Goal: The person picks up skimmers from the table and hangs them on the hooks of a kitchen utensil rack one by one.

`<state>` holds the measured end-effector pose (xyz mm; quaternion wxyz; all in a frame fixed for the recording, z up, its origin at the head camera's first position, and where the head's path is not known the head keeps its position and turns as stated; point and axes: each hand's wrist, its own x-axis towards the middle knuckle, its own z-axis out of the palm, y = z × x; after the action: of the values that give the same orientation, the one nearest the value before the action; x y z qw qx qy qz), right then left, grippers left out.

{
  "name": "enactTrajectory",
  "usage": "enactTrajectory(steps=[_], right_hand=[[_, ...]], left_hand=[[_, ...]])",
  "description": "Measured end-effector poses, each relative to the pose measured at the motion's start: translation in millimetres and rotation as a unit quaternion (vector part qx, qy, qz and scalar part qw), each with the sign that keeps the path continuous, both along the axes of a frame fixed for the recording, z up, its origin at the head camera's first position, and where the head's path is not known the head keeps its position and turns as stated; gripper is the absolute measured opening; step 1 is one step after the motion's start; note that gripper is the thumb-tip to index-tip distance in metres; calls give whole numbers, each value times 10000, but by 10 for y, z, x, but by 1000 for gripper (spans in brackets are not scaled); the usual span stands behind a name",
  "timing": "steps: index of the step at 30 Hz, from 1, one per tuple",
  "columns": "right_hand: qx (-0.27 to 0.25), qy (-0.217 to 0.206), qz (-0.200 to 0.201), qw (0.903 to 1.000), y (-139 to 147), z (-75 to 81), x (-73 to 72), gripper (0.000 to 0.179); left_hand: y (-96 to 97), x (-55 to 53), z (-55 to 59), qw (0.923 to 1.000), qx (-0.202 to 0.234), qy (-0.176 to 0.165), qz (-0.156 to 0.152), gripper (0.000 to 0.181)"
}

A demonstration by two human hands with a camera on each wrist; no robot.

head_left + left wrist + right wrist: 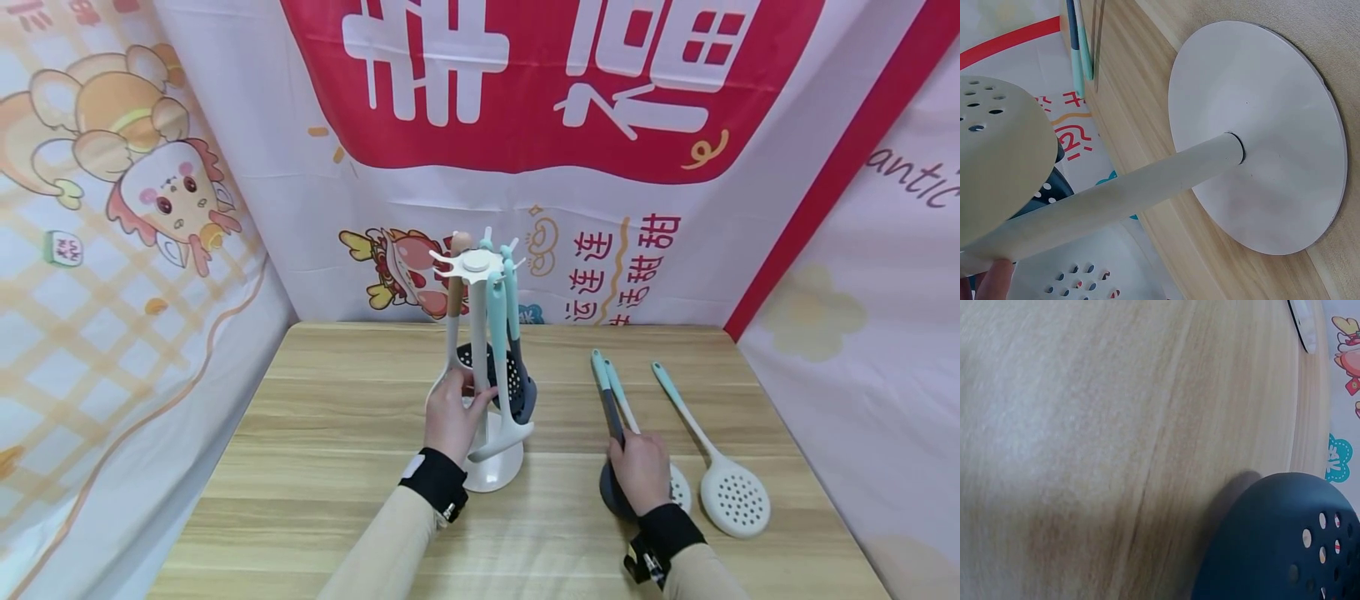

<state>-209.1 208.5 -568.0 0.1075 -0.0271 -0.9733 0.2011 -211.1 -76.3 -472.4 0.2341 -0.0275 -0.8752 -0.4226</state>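
Observation:
My left hand (450, 417) grips the white pole (480, 333) of a utensil stand, low among the hanging utensils. The pole rises from a round white base (1260, 137). From the stand's hooks hang a white ladle (501, 442) with a teal handle, a dark perforated utensil (527, 404) and a white utensil with a brown handle (454, 333). To the right, my right hand (641, 471) holds a dark skimmer (1279, 537) by its grey and teal handle (609, 400). A white skimmer (680, 487) lies partly hidden beneath that hand.
Another white skimmer (735, 500) with a teal handle lies at the right of the wooden table (322, 433). Printed cloth (480, 192) hangs behind the table's back edge and along both sides.

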Motion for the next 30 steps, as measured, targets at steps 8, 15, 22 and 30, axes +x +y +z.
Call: enactTrajectory(steps=[8, 15, 22, 30], right_hand=[[-238, 175, -53, 9996, -7, 24, 10, 24], [-365, 728, 96, 9966, -63, 134, 14, 26], [-622, 1104, 88, 9919, -150, 272, 30, 30], [-920, 1218, 107, 9882, -279, 477, 85, 40]], left_hand=[[-3, -8, -16, 10000, -25, 64, 7, 29], [-3, -6, -20, 9998, -36, 175, -16, 31], [5, -8, -22, 9998, -5, 194, -50, 29], [1, -11, -34, 9999, 16, 148, -10, 29]])
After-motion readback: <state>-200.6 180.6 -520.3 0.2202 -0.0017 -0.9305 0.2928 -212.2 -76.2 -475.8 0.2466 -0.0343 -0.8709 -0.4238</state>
